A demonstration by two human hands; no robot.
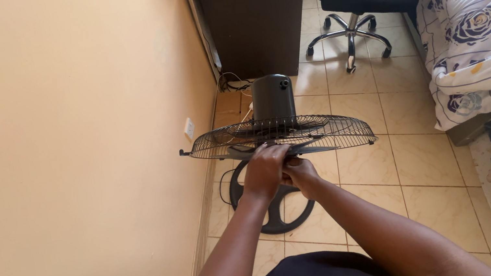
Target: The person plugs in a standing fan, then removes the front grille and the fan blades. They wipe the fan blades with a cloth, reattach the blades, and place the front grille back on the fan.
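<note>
Both forearms reach forward; my left hand (263,169) and right hand (301,174) clench the hub at the centre of the standing fan (277,129), close to the wall (64,153). Front grille looks already off; blades remain

Both arms outstretched, left hand (263,169) over right hand (301,174), fingers seemingly curled

the fan grille (323,129) is thin dark wire metal; its motor housing (272,97) matt grey plastic. the floor (418,150) is glossy beige tile, the bedsheet (489,20) soft printed cloth.
</note>
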